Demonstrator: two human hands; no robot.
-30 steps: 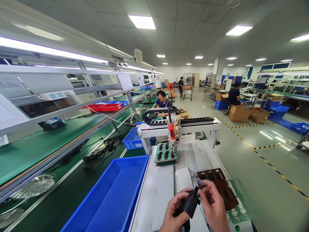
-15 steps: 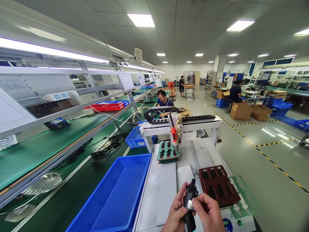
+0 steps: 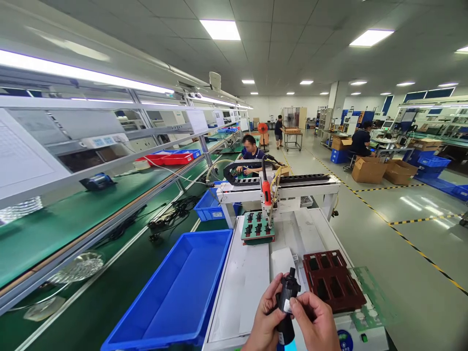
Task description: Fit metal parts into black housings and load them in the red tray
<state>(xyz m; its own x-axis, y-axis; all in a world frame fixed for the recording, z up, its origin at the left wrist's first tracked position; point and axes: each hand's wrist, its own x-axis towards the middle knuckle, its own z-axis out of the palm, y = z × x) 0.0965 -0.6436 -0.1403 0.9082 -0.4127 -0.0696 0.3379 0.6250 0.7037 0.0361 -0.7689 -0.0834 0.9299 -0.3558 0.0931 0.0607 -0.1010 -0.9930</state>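
My left hand (image 3: 267, 312) is wrapped round a black cylindrical device (image 3: 286, 327) with a ribbed body and a narrow nozzle at its top. It is held tilted, nozzle up, above the front of a white machine bed. A small white label (image 3: 287, 305) lies against the body's side. My right hand (image 3: 315, 319) pinches at this label, thumb on its edge and fingers curled; how much of it is stuck down cannot be made out. Further back, a green fixture (image 3: 258, 236) carries several black parts, under a machine head with a red screwdriver-like tool (image 3: 267, 193).
To the left stands a blue bin (image 3: 171, 287). A dark red slotted tray (image 3: 333, 280) lies right of my hands, partly over a clear greenish sheet (image 3: 371, 287). The machine's gantry (image 3: 310, 185) spans the bed. Beyond it a co-worker (image 3: 252, 153) sits at the line.
The view has shifted slightly, so the scene sits a little further right. The red tool on the machine head has risen. Both hands keep hold; the device has turned slightly, showing more of its lower end.
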